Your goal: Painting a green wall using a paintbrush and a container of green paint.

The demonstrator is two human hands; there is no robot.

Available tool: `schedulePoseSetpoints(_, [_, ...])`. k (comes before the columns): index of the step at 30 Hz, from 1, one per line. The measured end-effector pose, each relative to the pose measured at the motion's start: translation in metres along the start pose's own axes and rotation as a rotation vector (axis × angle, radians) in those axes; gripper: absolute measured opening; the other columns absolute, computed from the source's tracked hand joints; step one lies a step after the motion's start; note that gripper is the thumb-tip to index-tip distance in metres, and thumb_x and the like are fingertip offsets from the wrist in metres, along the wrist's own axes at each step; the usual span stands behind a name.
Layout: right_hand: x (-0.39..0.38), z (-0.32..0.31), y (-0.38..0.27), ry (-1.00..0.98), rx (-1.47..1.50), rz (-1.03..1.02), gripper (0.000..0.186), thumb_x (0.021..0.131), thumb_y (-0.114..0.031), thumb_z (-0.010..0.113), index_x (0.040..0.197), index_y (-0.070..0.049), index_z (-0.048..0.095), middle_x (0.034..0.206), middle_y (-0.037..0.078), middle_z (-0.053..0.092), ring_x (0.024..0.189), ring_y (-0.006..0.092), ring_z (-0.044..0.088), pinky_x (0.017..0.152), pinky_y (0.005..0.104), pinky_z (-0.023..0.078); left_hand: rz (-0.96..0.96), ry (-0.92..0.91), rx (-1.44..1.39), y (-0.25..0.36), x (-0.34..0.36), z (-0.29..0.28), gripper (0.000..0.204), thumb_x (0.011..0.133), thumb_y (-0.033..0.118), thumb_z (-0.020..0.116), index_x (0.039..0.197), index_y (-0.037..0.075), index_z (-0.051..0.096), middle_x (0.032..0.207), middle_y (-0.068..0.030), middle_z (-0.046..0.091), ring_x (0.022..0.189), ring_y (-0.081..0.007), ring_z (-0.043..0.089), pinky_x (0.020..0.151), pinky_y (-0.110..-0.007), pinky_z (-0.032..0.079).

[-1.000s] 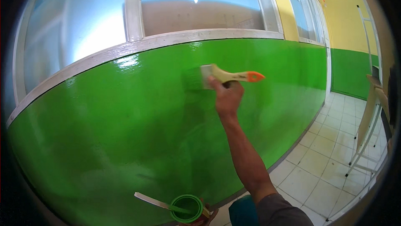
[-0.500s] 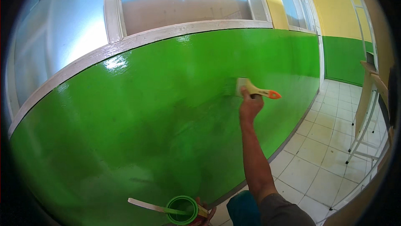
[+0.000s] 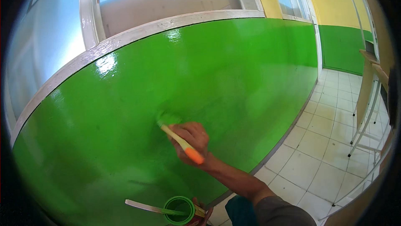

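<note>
My right hand [image 3: 190,140] is closed round a paintbrush [image 3: 181,143] with a pale handle and an orange end. The brush's bristles, wet with green, touch the green wall [image 3: 125,113] left of the hand. At the bottom of the view, my left hand [image 3: 204,214] grips a small paint can [image 3: 193,212] from its right side; only part of the fingers shows. Green paint coats the can's rim and inside. A flat stir stick [image 3: 144,205], pale at its free end, leans out of the can to the left.
Above the green wall runs a pale window frame [image 3: 167,22] with frosted panes. A white tiled floor [image 3: 307,155] stretches along the wall's foot on the right. White metal-legged furniture [image 3: 367,121] with wooden boards stands at the far right.
My right hand has moved left and down across the wall with the paintbrush, whose handle end now points down to the right. The can has barely shifted.
</note>
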State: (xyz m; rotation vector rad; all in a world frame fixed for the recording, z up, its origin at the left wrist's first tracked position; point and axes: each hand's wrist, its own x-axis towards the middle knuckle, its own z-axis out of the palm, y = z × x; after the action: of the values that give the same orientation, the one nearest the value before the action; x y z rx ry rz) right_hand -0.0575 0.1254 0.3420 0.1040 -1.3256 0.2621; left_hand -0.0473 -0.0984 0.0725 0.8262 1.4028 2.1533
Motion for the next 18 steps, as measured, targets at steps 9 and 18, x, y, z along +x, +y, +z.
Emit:
schedulePoseSetpoints(9, [0.034, -0.062, 0.145, 0.405, 0.216, 0.704, 0.031, 0.081, -0.013, 0.077, 0.104, 0.006, 0.069, 0.095, 0.008, 0.070, 0.083, 0.0142, 0.062, 0.075, 0.0293, 0.048, -0.048, 0.059, -0.188, 0.030, 0.002, 0.038, 0.078, 0.085, 0.061, 0.058, 0.143, 0.011, 0.044, 0.147, -0.0172, 0.045, 0.136, -0.0381, 0.041, 0.116, -0.068, 0.012])
schedulePoseSetpoints(18, [0.061, -0.130, 0.237, 0.524, -0.038, 0.690, 0.030, 0.079, -0.011, 0.079, 0.100, 0.008, 0.069, 0.088, 0.012, 0.071, 0.078, 0.0165, 0.065, 0.071, 0.0306, 0.050, -0.273, -0.206, -1.232, 0.028, 0.011, 0.030, 0.078, 0.085, 0.061, 0.058, 0.145, 0.013, 0.043, 0.148, -0.0164, 0.045, 0.139, -0.0368, 0.037, 0.116, -0.067, 0.012])
